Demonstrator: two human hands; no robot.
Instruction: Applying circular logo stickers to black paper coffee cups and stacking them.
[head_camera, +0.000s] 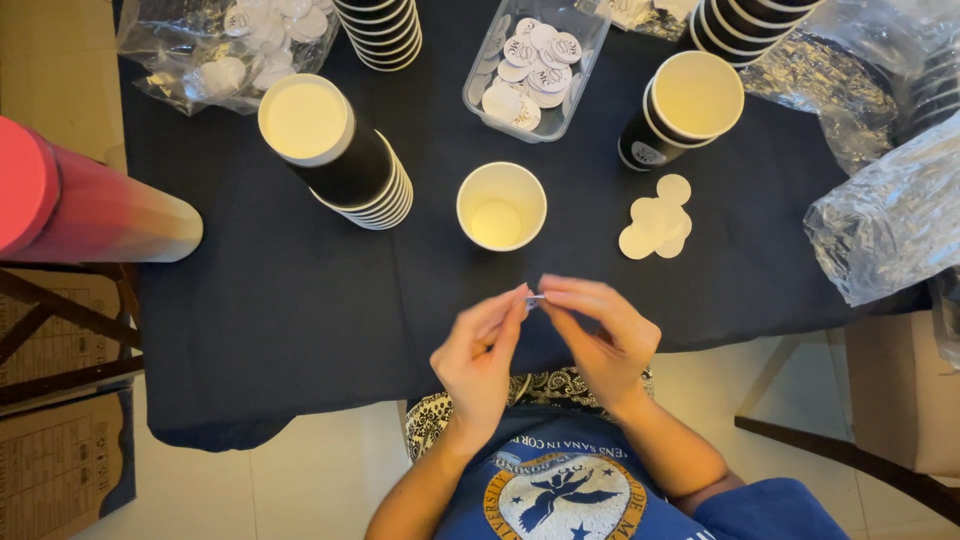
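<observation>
Above table edge: left hand (480, 355), right hand (600, 335) pinch sticker (535, 298).

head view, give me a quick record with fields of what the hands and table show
left hand: pinching a small round white sticker
right hand: fingertips on the same sticker
nearest cup: single open white-lined paper cup, upright
left stack: black paper cups, tilted
sticker tray: clear plastic tub
loose discs: plain white paper rounds
surface: black tablecloth
</observation>
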